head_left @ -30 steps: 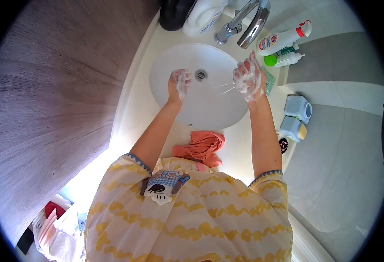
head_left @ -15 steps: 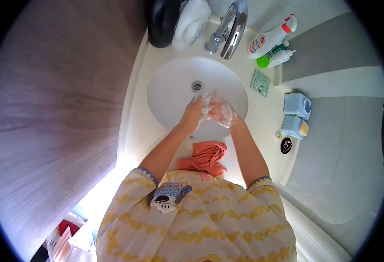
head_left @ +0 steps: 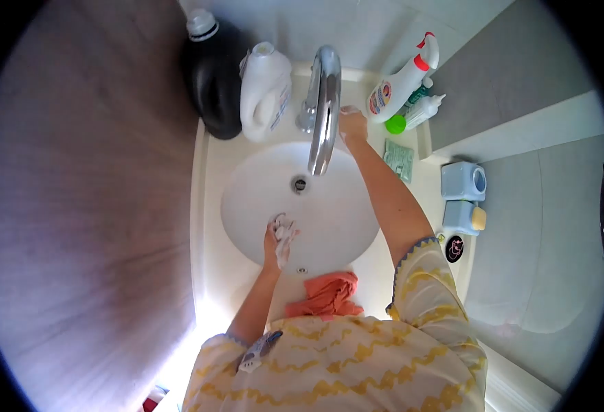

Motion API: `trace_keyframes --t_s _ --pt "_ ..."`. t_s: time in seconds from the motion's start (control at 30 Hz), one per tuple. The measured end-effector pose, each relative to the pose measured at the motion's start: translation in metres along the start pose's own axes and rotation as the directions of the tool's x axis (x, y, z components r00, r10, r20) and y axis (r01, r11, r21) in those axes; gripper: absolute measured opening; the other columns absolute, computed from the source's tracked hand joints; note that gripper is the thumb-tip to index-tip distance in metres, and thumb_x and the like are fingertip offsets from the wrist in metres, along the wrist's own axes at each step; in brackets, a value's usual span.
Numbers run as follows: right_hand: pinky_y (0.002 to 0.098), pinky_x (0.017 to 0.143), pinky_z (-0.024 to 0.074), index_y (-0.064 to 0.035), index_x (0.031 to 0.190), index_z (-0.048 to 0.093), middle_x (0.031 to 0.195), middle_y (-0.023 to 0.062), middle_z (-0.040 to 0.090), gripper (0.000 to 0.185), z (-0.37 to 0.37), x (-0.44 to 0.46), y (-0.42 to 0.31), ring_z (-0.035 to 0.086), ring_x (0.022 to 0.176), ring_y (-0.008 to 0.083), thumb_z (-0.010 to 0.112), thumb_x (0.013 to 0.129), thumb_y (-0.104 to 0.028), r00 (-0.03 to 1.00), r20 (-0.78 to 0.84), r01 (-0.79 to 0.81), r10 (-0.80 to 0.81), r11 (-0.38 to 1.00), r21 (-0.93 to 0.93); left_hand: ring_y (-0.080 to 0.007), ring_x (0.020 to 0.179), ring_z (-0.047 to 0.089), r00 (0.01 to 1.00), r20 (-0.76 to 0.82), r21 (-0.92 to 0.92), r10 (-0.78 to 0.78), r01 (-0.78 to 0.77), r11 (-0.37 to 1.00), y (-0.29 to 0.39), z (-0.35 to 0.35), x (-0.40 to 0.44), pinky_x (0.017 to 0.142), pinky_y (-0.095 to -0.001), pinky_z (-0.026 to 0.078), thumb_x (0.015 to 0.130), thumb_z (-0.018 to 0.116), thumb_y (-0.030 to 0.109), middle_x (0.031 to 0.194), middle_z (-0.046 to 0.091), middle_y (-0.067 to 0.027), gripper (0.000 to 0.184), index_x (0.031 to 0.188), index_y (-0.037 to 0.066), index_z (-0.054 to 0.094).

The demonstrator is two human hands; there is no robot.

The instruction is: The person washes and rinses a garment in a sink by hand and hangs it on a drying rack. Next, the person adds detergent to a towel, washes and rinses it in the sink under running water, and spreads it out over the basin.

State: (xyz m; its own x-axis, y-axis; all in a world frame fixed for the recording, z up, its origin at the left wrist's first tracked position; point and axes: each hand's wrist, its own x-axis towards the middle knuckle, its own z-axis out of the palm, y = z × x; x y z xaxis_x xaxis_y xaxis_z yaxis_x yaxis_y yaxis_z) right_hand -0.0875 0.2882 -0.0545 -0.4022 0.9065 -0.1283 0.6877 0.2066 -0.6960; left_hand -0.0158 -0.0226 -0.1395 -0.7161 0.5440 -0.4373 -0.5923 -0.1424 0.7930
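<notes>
My left hand point(head_left: 281, 239) is held over the near part of the white oval basin point(head_left: 343, 226), covered in white soap foam. Its palm is turned up, the fingers apart and slightly bent, with only lather on it. Reaching past the basin, my right hand point(head_left: 353, 124) is just to the right of the chrome faucet point(head_left: 325, 103), near its base. Those fingers are curled, with foam on them; what they close on, if anything, is hidden. No water stream shows below the spout. The drain point(head_left: 300, 184) lies beneath the spout.
A black jug point(head_left: 213, 82) and a white jug point(head_left: 264, 93) stand left of the faucet. To the right are a spray bottle point(head_left: 395, 89), a small white bottle point(head_left: 426, 110), a green packet point(head_left: 398, 161) and blue containers point(head_left: 461, 182). A coral cloth point(head_left: 326, 295) lies at the front edge.
My hands, rubbing together over the basin before, are now apart. The right one has moved forward to beside the faucet; the left stays over the basin, slightly left. The view has shifted forward.
</notes>
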Motion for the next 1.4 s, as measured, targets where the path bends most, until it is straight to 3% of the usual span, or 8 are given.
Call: trace_keyframes --t_s 0.03,0.13,0.23,0.33,0.43,0.53,0.83,1.4 --pt "0.0366 0.080 0.0478 -0.0048 0.099 0.064 0.093 0.0163 0.066 0.067 0.000 0.008 -0.010 0.064 0.088 0.0300 0.055 0.073 -0.065 0.999 -0.045 0.002 -0.007 0.993 -0.116 -0.0162 0.080 0.064 1.000 -0.004 -0.077 0.015 -0.015 0.997 0.001 0.002 0.002 0.067 -0.0258 0.046 0.084 0.062 0.019 0.104 0.057 -0.0044 0.043 0.121 0.008 0.042" --pt "0.0404 0.082 0.0474 -0.0075 0.103 0.065 0.103 0.0175 0.063 0.070 -0.007 0.025 -0.041 0.061 0.098 0.0313 0.046 0.075 -0.069 0.992 0.116 -0.023 0.052 0.970 -0.241 -0.0160 0.093 0.054 0.997 -0.016 0.105 -0.069 0.070 0.992 0.025 0.015 -0.002 0.078 -0.0328 0.051 0.084 0.060 0.003 0.111 0.047 -0.0090 0.042 0.121 0.001 0.039" --pt "0.0449 0.081 0.0473 -0.0070 0.106 0.064 0.104 0.0172 0.064 0.070 0.005 0.045 -0.046 0.061 0.099 0.0332 0.039 0.080 -0.068 0.982 0.178 -0.006 0.067 0.947 -0.322 -0.0153 0.090 0.055 0.997 -0.012 0.054 -0.077 0.078 0.996 0.028 0.013 0.000 0.078 -0.0327 0.051 0.084 0.060 0.004 0.110 0.048 -0.0089 0.041 0.120 0.001 0.040" --pt "0.0488 0.081 0.0469 -0.0069 0.105 0.064 0.105 0.0166 0.063 0.068 0.018 0.055 -0.047 0.059 0.102 0.0350 0.034 0.084 -0.064 0.980 0.186 0.025 0.066 0.893 -0.450 -0.0154 0.088 0.056 0.997 -0.050 0.134 -0.052 0.058 0.989 0.021 0.008 0.002 0.077 -0.0316 0.051 0.084 0.060 0.003 0.110 0.049 -0.0089 0.041 0.121 0.002 0.040" --pt "0.0495 0.082 0.0467 -0.0070 0.107 0.063 0.107 0.0166 0.063 0.066 0.015 0.055 -0.048 0.059 0.102 0.0354 0.031 0.086 -0.061 0.981 0.185 0.037 0.053 0.891 -0.453 -0.0160 0.088 0.057 0.995 -0.039 0.115 -0.088 0.092 0.989 0.025 0.013 0.003 0.076 -0.0309 0.051 0.085 0.059 0.004 0.111 0.049 -0.0089 0.041 0.120 0.003 0.040" --pt "0.0492 0.083 0.0462 -0.0072 0.109 0.062 0.110 0.0171 0.061 0.066 0.026 0.063 -0.039 0.058 0.103 0.0351 0.030 0.087 -0.060 0.984 0.177 0.063 0.032 0.859 -0.507 -0.0162 0.080 0.064 1.000 0.001 0.124 0.002 -0.002 0.992 0.017 0.010 0.003 0.068 -0.0259 0.046 0.087 0.060 0.023 0.101 0.060 -0.0047 0.041 0.120 0.007 0.044" --pt "0.0496 0.086 0.0446 -0.0062 0.110 0.061 0.111 0.0177 0.061 0.063 0.017 0.058 -0.046 0.058 0.104 0.0358 0.031 0.089 -0.058 0.975 0.190 -0.020 0.117 0.894 -0.448 -0.0151 0.078 0.064 0.998 -0.026 0.137 0.057 -0.053 0.989 0.015 0.004 -0.002 0.065 -0.0252 0.045 0.087 0.059 0.021 0.101 0.060 -0.0044 0.040 0.121 0.008 0.043" --pt "0.0508 0.089 0.0422 -0.0057 0.109 0.062 0.112 0.0193 0.060 0.068 0.015 0.058 -0.047 0.057 0.106 0.0369 0.029 0.087 -0.062 0.976 0.191 -0.017 0.105 0.910 -0.415 -0.0152 0.077 0.063 0.997 -0.063 0.169 -0.041 0.052 0.984 0.027 0.009 -0.005 0.069 -0.0265 0.049 0.087 0.059 0.014 0.102 0.056 -0.0061 0.036 0.118 0.004 0.043"
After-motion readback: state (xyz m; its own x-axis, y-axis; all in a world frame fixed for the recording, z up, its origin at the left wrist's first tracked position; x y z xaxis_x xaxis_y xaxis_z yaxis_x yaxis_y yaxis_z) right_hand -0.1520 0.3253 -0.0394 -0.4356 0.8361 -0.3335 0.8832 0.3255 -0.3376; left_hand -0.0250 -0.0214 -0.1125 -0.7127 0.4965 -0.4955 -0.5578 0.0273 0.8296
